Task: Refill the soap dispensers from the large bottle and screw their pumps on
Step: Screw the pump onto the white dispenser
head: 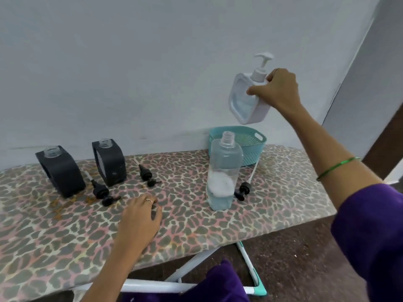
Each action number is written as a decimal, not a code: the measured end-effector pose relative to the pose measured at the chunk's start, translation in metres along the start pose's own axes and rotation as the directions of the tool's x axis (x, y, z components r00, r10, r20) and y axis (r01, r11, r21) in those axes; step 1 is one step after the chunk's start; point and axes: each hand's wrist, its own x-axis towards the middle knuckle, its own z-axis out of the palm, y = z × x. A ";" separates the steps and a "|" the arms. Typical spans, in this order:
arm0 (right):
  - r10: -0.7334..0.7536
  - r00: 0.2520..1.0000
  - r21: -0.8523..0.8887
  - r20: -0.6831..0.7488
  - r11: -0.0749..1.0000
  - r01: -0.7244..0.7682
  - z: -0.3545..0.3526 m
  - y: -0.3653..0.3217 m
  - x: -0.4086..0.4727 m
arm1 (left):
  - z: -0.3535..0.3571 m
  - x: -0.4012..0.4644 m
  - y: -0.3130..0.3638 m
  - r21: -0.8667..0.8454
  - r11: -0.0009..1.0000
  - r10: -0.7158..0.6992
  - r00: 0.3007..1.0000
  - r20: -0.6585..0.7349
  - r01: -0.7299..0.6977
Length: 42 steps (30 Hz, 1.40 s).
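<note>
White square plastic soap dispenser [248,99], pump on, tilted, held aloft by right hand [278,89] grip clamped round it | clear large bottle [223,171] uncapped, below that grip on leopard-print counter [196,225] | left hand [139,219] fingers loosely curled, resting on counter

The light was soft, even and fairly bright, with only faint shadows beneath the objects on the worktop [196,225]. There was no harsh glare. The whole picture looked slightly soft and smeared. Wide-angle distortion bent the worktop's far edge and stretched the frame's corners.
</note>
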 end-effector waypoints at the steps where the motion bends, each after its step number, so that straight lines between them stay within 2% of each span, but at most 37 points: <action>1: 0.022 1.000 -0.032 -0.001 0.999 -0.022 0.007 0.012 0.004 | 0.001 0.000 0.001 0.001 1.000 -0.003 1.000 0.002 0.003; 11: 0.208 0.977 -0.124 0.045 0.972 -0.202 0.087 0.090 0.007 | -0.001 0.002 0.002 0.010 1.000 -0.007 1.000 0.012 0.007; 15: 0.229 0.972 -0.162 0.047 0.962 -0.218 0.110 0.098 0.006 | -0.002 0.002 0.002 0.013 1.000 -0.015 1.000 0.023 0.015; 21: 0.245 0.968 -0.339 0.051 0.916 -0.214 0.128 0.109 0.007 | -0.002 0.003 0.003 -0.002 1.000 -0.022 1.000 0.017 0.022; 28: 0.291 0.954 -0.458 0.064 0.858 -0.231 0.141 0.122 0.009 | -0.002 0.004 0.002 -0.006 1.000 -0.023 0.999 0.025 0.023; 37: 0.380 0.919 -0.444 0.102 0.844 -0.300 0.146 0.128 0.015 | -0.001 0.003 0.001 -0.005 0.999 -0.033 0.999 0.043 0.033; 42: 0.378 0.922 -0.411 0.085 0.857 -0.313 0.145 0.128 0.008 | -0.002 0.003 0.001 -0.009 0.999 -0.037 0.999 0.038 0.037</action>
